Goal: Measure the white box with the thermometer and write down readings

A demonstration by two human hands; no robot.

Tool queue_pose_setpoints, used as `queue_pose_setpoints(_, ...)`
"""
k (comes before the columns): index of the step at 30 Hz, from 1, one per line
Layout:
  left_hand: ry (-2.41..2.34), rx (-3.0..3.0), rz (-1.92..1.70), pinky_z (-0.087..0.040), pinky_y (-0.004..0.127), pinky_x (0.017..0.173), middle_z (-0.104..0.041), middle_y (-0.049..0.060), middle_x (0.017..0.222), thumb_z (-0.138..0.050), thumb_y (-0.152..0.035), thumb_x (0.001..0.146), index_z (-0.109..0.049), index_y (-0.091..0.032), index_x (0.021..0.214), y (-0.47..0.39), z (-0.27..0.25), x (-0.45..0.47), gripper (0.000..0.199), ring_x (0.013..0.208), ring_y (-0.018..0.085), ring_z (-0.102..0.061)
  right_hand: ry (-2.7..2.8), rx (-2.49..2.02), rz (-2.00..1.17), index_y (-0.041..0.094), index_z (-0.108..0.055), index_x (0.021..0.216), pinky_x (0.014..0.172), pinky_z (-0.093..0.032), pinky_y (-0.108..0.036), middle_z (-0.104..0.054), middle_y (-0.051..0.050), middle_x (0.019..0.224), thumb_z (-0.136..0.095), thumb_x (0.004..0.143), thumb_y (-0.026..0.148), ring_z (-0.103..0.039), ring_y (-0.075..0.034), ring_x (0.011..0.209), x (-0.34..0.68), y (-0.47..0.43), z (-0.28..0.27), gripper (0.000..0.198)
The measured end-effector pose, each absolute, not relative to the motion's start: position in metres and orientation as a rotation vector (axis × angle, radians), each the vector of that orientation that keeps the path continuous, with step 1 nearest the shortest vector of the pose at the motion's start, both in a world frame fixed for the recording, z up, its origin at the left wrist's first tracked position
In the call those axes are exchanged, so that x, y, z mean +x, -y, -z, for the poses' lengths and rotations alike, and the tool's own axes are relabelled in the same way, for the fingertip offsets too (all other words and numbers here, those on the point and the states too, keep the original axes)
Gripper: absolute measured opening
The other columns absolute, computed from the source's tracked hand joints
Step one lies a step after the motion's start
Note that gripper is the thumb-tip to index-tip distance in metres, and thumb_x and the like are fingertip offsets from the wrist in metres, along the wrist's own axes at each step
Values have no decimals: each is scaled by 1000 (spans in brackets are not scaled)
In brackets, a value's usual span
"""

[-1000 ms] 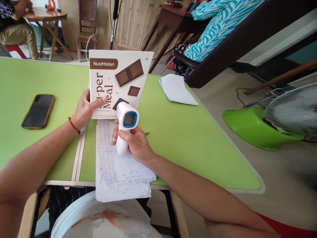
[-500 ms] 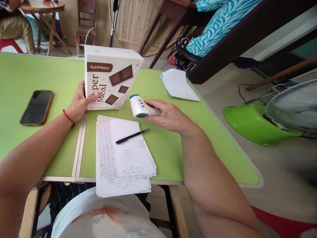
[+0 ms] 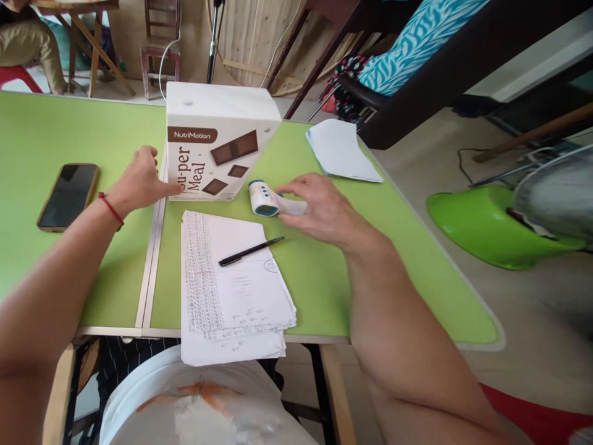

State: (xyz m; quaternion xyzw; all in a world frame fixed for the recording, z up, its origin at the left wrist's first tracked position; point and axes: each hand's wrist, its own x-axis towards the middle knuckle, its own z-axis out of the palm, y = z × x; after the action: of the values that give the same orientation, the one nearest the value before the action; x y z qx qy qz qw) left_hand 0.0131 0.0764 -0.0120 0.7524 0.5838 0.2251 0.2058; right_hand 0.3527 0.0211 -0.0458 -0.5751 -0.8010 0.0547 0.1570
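My right hand (image 3: 319, 207) is the nearer one to the thermometer (image 3: 269, 201), which lies on its side on the green bench (image 3: 347, 259), long axis running left to right, its blue-rimmed head pointing left toward the box (image 3: 217, 148) and its handle under my fingers. Those fingers rest loosely over the handle; I cannot tell whether they grip it. My left hand (image 3: 136, 179) is relaxed and open-fingered, touching the box's left edge. The pen (image 3: 250, 251) lies on the papers (image 3: 231, 284), nearer to me.
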Motion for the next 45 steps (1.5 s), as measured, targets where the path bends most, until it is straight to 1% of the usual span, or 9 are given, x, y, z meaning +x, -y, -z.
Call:
queue_pose_setpoints(2, -1966, 2305, -51, -52, 52, 95, -68, 18, 111, -76, -48, 86, -64, -10, 111, -62, -13, 14, 48, 110, 38, -64, 2468, -1506, -312, 22, -78, 98, 82, -53, -40, -74, -10, 97, -62, 82, 28, -69, -27, 90, 345, -8, 33, 23)
queue_pose_setpoints(5, -1900, 2493, 448, -53, 41, 78, -69, 12, 91, -65, -51, 95, -69, -15, 94, -33, -38, 30, 37, 93, 32, -68, 2687, -1436, -381, 26, -78, 85, 75, -48, -35, -76, -4, 88, -62, 81, 21, -68, -21, 82, 331, 5, 26, 17)
queue_pose_setpoints(8, -1488, 2691, 517, -47, 28, 67, -70, 9, 103, -73, -50, 92, -69, -14, 105, -2, -41, 55, 38, 88, 24, -68, 2740, -1534, -287, 25, -77, 78, 69, -42, -33, -76, -3, 85, -62, 77, 13, -67, -20, 80, 323, 5, 29, 20)
queue_pose_setpoints(15, -1122, 2778, 667, -33, 27, 50, -68, 19, 105, -74, -55, 89, -72, -5, 107, 40, -19, 90, 54, 70, 22, -67, 2289, -1696, -181, 24, -68, 71, 55, -32, -29, -61, 5, 59, -68, 66, 12, -54, -14, 55, 340, 1, 26, 13)
queue_pose_setpoints(18, -1133, 2761, 698, -33, 28, 49, -60, 32, 133, -67, -65, 90, -64, 2, 129, 42, -10, 96, 78, 74, 24, -70, 1827, -1484, -226, 25, -60, 68, 52, -35, -30, -56, 5, 56, -71, 67, 20, -49, -13, 50, 329, 0, 26, 12)
queue_pose_setpoints(20, -1148, 2757, 729, -37, 30, 49, -41, 40, 153, -64, -71, 89, -51, 7, 145, 41, -5, 98, 97, 78, 26, -72, 1547, -1237, -410, 26, -55, 67, 50, -37, -30, -55, 5, 55, -68, 65, 23, -47, -12, 48, 310, -2, 29, 13)
queue_pose_setpoints(24, -1174, 2754, 745, -48, 33, 56, -20, 43, 161, -67, -76, 82, -37, 9, 154, 40, 3, 99, 115, 82, 29, -74, 1327, -1024, -875, 26, -56, 71, 47, -39, -28, -52, 7, 51, -58, 66, 23, -46, -11, 45, 265, -6, 45, 6)
queue_pose_setpoints(32, -1181, 2691, 763, -55, 34, 65, -16, 43, 160, -70, -77, 79, -41, 11, 151, 36, 4, 99, 117, 91, 33, -75, 1315, -1220, -806, 25, -55, 74, 52, -42, -27, -51, 8, 57, -62, 70, 22, -45, -10, 50, 234, -12, 91, 8)
queue_pose_setpoints(45, -1167, 2688, 780, -55, 36, 69, -20, 40, 161, -72, -73, 81, -42, 7, 152, 36, 2, 100, 112, 96, 35, -74, 1572, -1239, -513, 26, -52, 62, 58, -46, -30, -58, 5, 57, -57, 73, 20, -50, -14, 58, 235, -11, 95, 14)
